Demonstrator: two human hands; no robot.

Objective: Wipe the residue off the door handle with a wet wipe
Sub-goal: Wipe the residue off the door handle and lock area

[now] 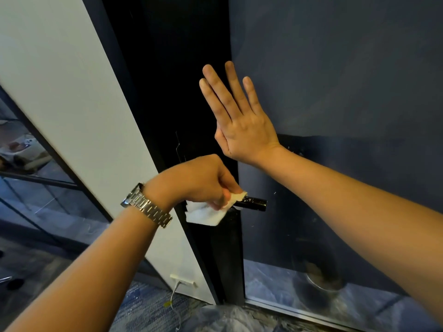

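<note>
A black, glossy door handle sticks out to the right from the dark blue door. My left hand, with a metal watch on its wrist, is closed on a white wet wipe and presses it around the handle's left part, hiding that end. The wipe's loose corner hangs below the hand. My right hand lies flat against the door above the handle, fingers spread and pointing up, holding nothing.
A black door frame runs left of the handle, with a white wall panel beyond it. A wall socket with a white cable sits low on the panel. Blue patterned carpet covers the floor. Glass partitions stand at far left.
</note>
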